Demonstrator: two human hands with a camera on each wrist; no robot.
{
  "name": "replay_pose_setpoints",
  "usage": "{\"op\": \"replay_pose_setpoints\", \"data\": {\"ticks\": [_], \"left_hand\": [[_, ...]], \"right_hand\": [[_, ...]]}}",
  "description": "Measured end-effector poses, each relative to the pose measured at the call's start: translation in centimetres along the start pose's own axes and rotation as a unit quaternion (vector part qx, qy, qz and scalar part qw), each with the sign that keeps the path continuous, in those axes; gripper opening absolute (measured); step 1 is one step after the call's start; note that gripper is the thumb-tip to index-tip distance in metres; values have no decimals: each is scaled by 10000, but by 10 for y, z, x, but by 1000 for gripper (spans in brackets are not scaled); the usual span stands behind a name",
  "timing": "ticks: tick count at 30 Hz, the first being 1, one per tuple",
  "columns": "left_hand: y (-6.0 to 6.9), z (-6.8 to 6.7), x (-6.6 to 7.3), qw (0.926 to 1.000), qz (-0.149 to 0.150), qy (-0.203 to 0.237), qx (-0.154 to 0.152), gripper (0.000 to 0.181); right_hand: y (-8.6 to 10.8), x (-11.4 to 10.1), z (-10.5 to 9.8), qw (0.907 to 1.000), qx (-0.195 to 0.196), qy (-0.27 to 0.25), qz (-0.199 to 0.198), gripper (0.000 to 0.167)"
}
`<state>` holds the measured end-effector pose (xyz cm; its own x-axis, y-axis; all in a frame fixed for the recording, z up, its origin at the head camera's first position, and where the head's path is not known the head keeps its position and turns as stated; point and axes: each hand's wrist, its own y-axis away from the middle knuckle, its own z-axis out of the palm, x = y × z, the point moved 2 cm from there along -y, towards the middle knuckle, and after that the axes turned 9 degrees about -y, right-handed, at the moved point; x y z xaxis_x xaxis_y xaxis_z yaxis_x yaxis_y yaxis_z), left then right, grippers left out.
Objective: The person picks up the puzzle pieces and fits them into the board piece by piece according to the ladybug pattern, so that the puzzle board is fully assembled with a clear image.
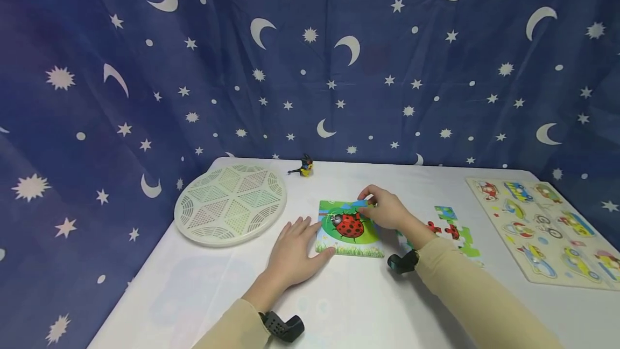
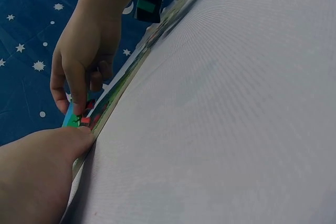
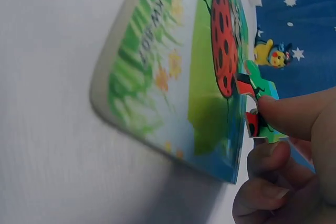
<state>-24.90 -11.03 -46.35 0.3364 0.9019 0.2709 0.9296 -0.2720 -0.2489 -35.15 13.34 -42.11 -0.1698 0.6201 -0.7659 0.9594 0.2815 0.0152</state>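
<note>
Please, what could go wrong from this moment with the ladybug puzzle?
The right hand pinches a puzzle piece that looks tilted over the ladybug board; it might slip or go in wrongly turned. Other loose pieces lie near the right sleeve, which could brush them out of place. The left hand only rests at the board's left side, so pressing hard might make the board slide.

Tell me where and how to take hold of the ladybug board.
Probably best to pinch the board by its near right corner, coming in low from the right. It lies flat, and its thick edge is free there; the left hand is at its left edge, the right hand over its far right.
</note>
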Motion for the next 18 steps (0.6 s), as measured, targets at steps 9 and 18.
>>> {"op": "replay_pose_setpoints", "data": {"ticks": [9,18], "left_hand": [[0,0,-1,10000,-25,-71,-18,73],[0,0,0,10000,-1,-37,-8,72]], "right_hand": [[-7,-13,18,9985,31,537,-104,25],[-11,-17,22,9962,-144,827,-235,24]]}}
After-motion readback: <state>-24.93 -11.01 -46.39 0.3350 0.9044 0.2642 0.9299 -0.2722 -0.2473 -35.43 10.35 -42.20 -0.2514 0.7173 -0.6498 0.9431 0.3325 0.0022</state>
